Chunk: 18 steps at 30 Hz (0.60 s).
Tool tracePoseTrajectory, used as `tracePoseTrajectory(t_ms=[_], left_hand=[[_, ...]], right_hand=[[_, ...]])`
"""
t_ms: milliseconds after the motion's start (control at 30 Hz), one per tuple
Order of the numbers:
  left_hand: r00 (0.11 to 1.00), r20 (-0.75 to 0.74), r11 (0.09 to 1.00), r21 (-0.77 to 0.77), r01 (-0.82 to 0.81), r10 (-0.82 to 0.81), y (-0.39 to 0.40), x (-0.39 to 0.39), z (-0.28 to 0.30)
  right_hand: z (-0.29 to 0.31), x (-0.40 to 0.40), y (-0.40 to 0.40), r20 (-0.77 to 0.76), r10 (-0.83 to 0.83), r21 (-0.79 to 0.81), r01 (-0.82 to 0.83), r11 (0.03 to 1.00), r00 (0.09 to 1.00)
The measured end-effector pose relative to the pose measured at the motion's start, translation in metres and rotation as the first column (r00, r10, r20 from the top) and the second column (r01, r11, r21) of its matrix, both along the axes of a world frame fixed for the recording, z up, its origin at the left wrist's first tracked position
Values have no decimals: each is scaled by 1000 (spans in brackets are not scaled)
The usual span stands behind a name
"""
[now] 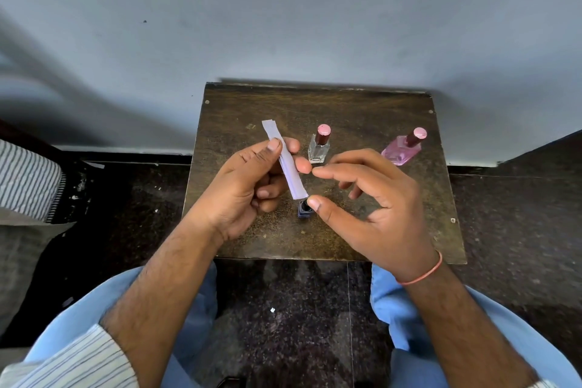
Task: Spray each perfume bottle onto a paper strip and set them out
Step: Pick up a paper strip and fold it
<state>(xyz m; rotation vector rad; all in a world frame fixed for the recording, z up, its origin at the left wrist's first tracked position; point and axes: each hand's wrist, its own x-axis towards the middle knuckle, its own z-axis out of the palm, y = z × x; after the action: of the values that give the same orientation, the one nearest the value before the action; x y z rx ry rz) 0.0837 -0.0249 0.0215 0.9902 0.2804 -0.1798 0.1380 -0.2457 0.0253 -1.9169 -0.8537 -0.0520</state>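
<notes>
Head view, looking down on a small dark wooden table (362,110) set against a pale wall (283,9).

Left hand (248,186): fingers curled round a bunch of white paper strips (288,167), thumb pressed on top. The strips are held above the table, slanting from upper left to lower right, and appear to number more than one, judging by the offset ends at the top.

Right hand (371,198): holds nothing. Fingers are loosely spread, with thumb and forefinger parted and poised at the near end of the strips. The thumb tip sits just beside a small dark blue bottle (304,208), which stands on the table directly under that end; whether they touch cannot be told.

Other task items: a clear square bottle with a dark red, pink-topped cap (319,148) stands upright mid-table, and a pink bottle with a matching cap (404,146) stands further right. Both caps are on.

Assessment: the step in hand appears to be drawing one strip from the bunch. To do it well, the right thumb and forefinger should pinch only the topmost strip near its end and draw it along its length, while the left thumb eases slightly so that the rest stay put. The hand should be kept clear of the blue bottle, which is narrow and likely to tip.

No strips are laid out yet.
</notes>
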Motion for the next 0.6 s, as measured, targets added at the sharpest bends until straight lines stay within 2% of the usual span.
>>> tracePoseTrajectory(t_ms=[600], left_hand=[[1000, -6, 1000, 11, 10, -10, -3, -1, -3]], right_hand=[[-1, -5, 6, 82, -46, -38, 49, 998, 996]])
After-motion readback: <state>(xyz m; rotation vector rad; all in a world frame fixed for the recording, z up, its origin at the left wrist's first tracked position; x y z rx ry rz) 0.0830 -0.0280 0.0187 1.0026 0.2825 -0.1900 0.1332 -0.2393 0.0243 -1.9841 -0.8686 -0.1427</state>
